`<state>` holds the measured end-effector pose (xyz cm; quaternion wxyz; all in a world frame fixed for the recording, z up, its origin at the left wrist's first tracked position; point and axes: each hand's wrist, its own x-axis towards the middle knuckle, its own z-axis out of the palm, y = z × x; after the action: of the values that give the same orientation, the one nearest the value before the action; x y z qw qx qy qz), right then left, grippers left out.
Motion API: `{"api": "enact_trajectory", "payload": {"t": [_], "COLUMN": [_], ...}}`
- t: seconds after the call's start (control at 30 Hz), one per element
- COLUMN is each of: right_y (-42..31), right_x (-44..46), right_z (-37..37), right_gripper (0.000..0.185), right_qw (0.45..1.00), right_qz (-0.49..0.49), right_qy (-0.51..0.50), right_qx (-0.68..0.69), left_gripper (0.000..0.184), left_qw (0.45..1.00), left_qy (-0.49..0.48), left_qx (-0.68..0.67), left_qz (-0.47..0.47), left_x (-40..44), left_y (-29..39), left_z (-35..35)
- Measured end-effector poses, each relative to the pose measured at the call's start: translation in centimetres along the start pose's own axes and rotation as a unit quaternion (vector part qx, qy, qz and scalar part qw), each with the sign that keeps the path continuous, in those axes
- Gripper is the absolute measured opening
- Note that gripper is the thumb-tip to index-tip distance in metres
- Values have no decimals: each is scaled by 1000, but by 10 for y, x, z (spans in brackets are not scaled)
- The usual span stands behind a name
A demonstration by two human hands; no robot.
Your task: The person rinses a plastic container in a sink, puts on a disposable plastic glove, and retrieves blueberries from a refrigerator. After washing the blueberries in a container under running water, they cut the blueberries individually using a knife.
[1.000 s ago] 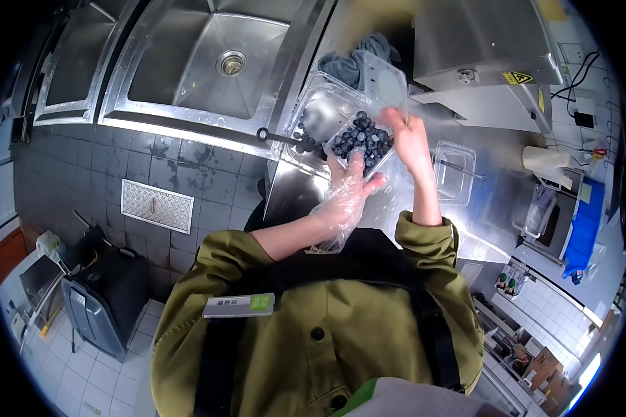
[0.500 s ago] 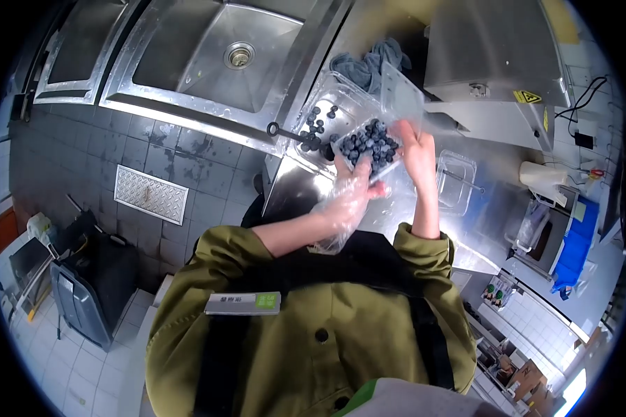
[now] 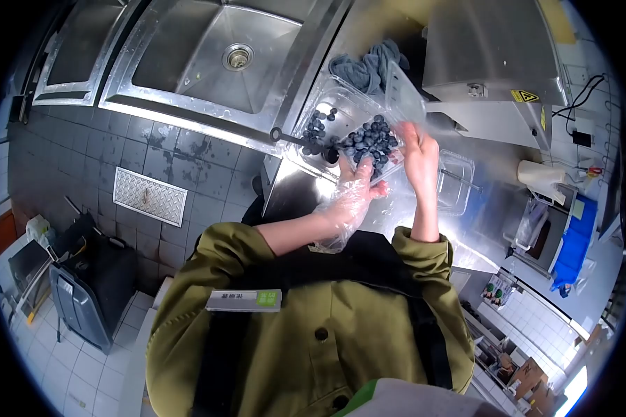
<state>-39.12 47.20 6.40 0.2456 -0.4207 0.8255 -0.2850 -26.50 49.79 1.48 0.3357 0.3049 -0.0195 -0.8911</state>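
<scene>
A clear plastic punnet of blueberries is tilted above the counter, its lid hinged open at the far side. My left hand, in a clear plastic glove, grips the near-left side with the thumb over the berries. At the right edge, my right hand is closed on the punnet's side by the lid; its fingertips are slightly blurred. Just left of and behind the punnet is a larger clear tub with loose blueberries inside. Across the tub's near-left side lies a dark tool with a ring end.
A grey-blue cloth lies crumpled behind the tub. To the right is a clear container with a thin-handled utensil. A steel sink stands at the left, a steel appliance at the back right.
The right hand has shifted slightly, its fingers sliding along the punnet's edge. The blueberries in the punnet sit a little differently. The left hand keeps its grip.
</scene>
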Motion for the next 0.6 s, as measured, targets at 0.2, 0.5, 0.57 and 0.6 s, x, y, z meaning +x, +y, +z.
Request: {"api": "enact_trajectory", "payload": {"t": [0.2, 0.5, 0.57, 0.6], "right_y": [7, 15, 28, 37], "right_x": [-7, -14, -17, -17], "right_z": [-1, 0, 4, 7], "right_gripper": [35, 34, 33, 34], "right_qw": [999, 989, 980, 975], "right_qz": [15, 3, 5, 3], "right_qy": [15, 45, 48, 49], "right_qx": [38, 141, 191, 216], "left_gripper": [62, 65, 65, 65], "left_qw": [1000, 998, 995, 993], "left_qy": [-5, 0, 5, 6], "left_qx": [20, 50, 81, 97], "left_qz": [-10, 24, 51, 66], "left_x": [1, 7, 7, 8], "left_y": [-1, -2, 1, 2], "left_z": [2, -1, 1, 2]}}
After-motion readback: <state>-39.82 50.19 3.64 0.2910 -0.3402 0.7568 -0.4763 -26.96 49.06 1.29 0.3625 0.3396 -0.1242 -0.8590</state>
